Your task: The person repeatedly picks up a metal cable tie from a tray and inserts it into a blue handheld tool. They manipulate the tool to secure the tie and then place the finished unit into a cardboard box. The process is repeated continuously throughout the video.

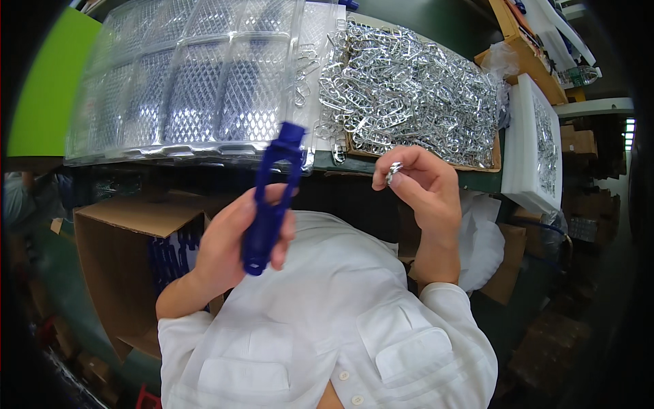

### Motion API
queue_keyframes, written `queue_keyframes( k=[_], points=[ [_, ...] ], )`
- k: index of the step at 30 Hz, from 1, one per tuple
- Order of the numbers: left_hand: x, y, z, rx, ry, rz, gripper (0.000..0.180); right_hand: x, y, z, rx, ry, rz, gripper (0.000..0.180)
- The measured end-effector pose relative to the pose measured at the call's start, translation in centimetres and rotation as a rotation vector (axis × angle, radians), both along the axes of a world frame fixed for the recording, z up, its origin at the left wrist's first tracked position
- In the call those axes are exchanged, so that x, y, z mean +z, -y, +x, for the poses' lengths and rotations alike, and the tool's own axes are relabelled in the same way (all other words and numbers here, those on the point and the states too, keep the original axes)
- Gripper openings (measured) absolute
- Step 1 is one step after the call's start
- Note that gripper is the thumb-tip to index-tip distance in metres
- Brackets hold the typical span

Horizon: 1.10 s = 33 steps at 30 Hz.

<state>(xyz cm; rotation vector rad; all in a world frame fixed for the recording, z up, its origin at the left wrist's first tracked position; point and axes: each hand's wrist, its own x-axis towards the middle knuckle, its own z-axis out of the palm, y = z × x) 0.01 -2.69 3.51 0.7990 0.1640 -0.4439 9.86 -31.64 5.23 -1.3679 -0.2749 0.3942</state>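
Note:
My left hand [235, 228] is closed round a dark blue plastic part [262, 235], long, with an open frame at its upper end. It is held upright, slightly tilted, in front of my body. To the right, my right hand [426, 184] pinches a small shiny metal clip [393, 172] between thumb and fingers, most of it hidden by them. Just beyond that hand lies a shallow cardboard box [487, 163] heaped with silvery bent-metal clips [409, 85]. The blue part and the metal clip are apart.
Clear plastic compartment trays [184, 88] cover the table's left. Some loose clips [306, 75] lie between trays and box. A white foam box [524, 150] with metal pieces stands at the right. Below left, an open carton [102, 259] holds several blue parts [174, 255].

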Motion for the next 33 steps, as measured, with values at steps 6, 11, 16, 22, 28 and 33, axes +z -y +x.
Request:
queue_keyframes(
  k=[6,11,16,22,28,33],
  points=[
    [-1.7,3.5,2.7,-0.120,-0.079,-0.109,0.066,-0.3,1.9,-1.2,-0.090,0.235,-0.171,0.020],
    [-2.7,5.1,3.2,-0.205,-0.059,-0.002,0.072,0.0,0.8,-2.4,-0.193,0.287,-0.268,0.042],
    [-3.5,5.8,2.9,-0.228,-0.011,0.068,0.068,0.4,0.7,-1.8,-0.170,0.257,-0.323,0.041],
    [-3.9,6.0,3.6,-0.179,0.081,0.198,0.061,0.6,0.3,-1.8,-0.269,0.218,-0.317,0.029],
    [-3.8,6.4,3.9,-0.174,0.103,0.233,0.054,1.1,0.1,-1.0,-0.281,0.502,-0.312,0.025],
    [-3.8,6.7,3.6,-0.185,0.137,0.303,0.044,1.1,-1.4,-1.6,-0.280,0.466,-0.424,0.020]
  ],
)
